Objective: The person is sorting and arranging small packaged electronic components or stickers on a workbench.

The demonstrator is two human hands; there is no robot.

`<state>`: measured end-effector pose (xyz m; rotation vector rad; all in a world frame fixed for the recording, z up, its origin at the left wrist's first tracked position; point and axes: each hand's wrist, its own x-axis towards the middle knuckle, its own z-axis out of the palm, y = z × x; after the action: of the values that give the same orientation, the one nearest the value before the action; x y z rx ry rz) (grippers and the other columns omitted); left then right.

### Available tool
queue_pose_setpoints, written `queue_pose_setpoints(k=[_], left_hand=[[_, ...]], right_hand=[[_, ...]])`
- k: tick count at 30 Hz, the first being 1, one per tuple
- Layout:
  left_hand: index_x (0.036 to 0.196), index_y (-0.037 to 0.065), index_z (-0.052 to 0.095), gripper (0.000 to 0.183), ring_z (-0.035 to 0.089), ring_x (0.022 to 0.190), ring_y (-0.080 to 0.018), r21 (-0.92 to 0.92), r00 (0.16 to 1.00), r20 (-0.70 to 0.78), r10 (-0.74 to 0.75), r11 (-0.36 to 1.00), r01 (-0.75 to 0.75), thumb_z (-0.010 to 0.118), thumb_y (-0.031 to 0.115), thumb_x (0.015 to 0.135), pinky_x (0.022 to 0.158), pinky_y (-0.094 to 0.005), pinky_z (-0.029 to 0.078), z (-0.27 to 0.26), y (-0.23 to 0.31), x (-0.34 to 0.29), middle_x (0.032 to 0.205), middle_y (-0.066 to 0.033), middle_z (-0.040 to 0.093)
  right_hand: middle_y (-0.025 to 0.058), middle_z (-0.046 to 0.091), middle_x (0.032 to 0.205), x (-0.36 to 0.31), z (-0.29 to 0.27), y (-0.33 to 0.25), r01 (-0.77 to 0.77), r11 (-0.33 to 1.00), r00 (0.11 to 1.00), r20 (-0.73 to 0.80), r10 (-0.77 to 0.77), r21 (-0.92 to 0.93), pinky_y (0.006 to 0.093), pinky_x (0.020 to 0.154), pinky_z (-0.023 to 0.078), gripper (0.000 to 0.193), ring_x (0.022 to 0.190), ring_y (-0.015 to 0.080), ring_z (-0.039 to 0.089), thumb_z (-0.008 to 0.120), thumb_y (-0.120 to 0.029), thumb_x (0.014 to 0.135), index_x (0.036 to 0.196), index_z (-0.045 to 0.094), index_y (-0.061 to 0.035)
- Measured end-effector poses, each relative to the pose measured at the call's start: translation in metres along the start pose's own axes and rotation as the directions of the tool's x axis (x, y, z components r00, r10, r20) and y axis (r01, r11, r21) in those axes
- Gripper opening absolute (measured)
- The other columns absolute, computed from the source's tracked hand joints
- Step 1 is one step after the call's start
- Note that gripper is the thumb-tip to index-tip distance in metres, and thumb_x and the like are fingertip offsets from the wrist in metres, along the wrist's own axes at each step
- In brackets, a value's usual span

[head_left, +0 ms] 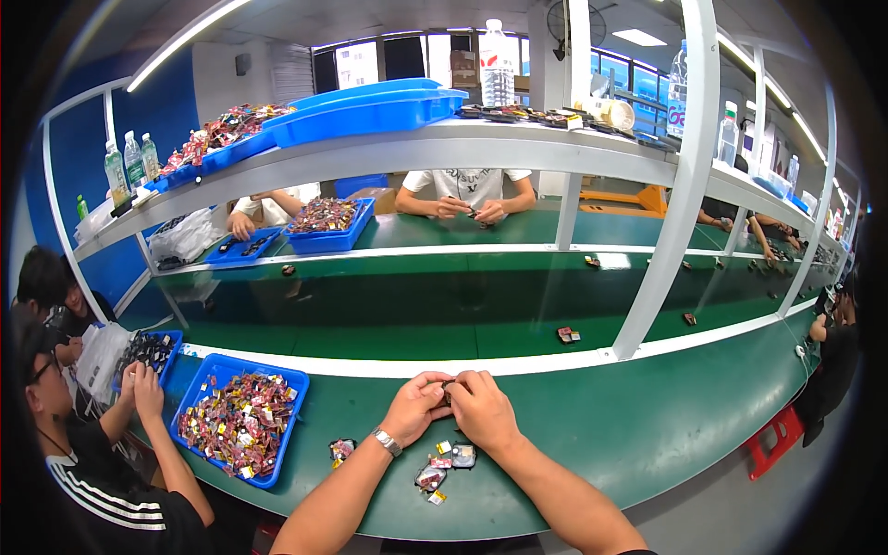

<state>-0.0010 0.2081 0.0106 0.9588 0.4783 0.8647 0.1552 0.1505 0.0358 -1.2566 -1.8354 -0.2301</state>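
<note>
My left hand (pixel 413 408), with a metal watch on its wrist, is closed on a small dark part (pixel 448 392) above the green bench. From the other side, the fingers of my right hand (pixel 483 413) pinch the same part and cover most of it. Below my hands lie several small electronic pieces: a dark-cased one with a pale face (pixel 463 456), a red-and-silver one (pixel 430 478) and a yellow-tagged bit (pixel 437 498). Another small piece (pixel 341 451) rests beside my left forearm.
A blue tray (pixel 303 381) of red and yellow small parts stands at my left, near a co-worker's hands (pixel 141 388). White shelf posts (pixel 661 250) rise beyond the bench (pixel 647 425). Pieces lie scattered along the sunken green strip (pixel 416 314); opposite, another person's hands (pixel 472 211) work.
</note>
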Motion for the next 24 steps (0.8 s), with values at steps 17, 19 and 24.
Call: queue_pose_setpoints(k=[17, 19, 24], left_hand=[[0.122, 0.002, 0.049, 0.027, 0.061, 0.109, -0.0195, 0.016, 1.0, -0.023, 0.016, 1.0, -0.015, 0.056, 0.01, 0.097, 0.097, -0.0414, 0.052, 0.0013, -0.0005, -0.0017, 0.117, -0.0103, 0.062], [0.122, 0.002, 0.049, 0.026, 0.061, 0.109, -0.02, 0.02, 1.0, -0.023, 0.012, 1.0, -0.011, 0.055, 0.007, 0.097, 0.097, -0.0418, 0.052, 0.0031, -0.0004, -0.0013, 0.117, -0.0109, 0.062], [0.122, 0.001, 0.049, 0.025, 0.061, 0.109, -0.0208, 0.028, 0.999, -0.04, -0.007, 1.0, 0.008, 0.053, 0.005, 0.097, 0.096, -0.042, 0.053, 0.0074, -0.0044, 0.0022, 0.117, -0.0117, 0.062]], right_hand=[[0.0038, 0.061, 0.091, -0.0008, 0.004, 0.0017, 0.061, 0.998, 0.997, -0.05, -0.062, -0.024, 0.0322, 0.068, 0.054, 0.016, 0.083, 0.0208, 0.061, 0.072, -0.005, 0.073, 0.089, 0.069, -0.0075], [0.0038, 0.061, 0.09, -0.0012, 0.0045, 0.0036, 0.059, 0.998, 0.996, -0.061, -0.06, -0.025, 0.0322, 0.067, 0.054, 0.016, 0.082, 0.0207, 0.062, 0.072, -0.005, 0.074, 0.089, 0.07, -0.0073], [0.0038, 0.061, 0.089, -0.004, 0.0034, 0.0082, 0.044, 0.997, 0.998, -0.04, -0.047, -0.062, 0.0326, 0.068, 0.054, 0.015, 0.082, 0.0212, 0.062, 0.072, -0.006, 0.075, 0.09, 0.07, -0.0066]])
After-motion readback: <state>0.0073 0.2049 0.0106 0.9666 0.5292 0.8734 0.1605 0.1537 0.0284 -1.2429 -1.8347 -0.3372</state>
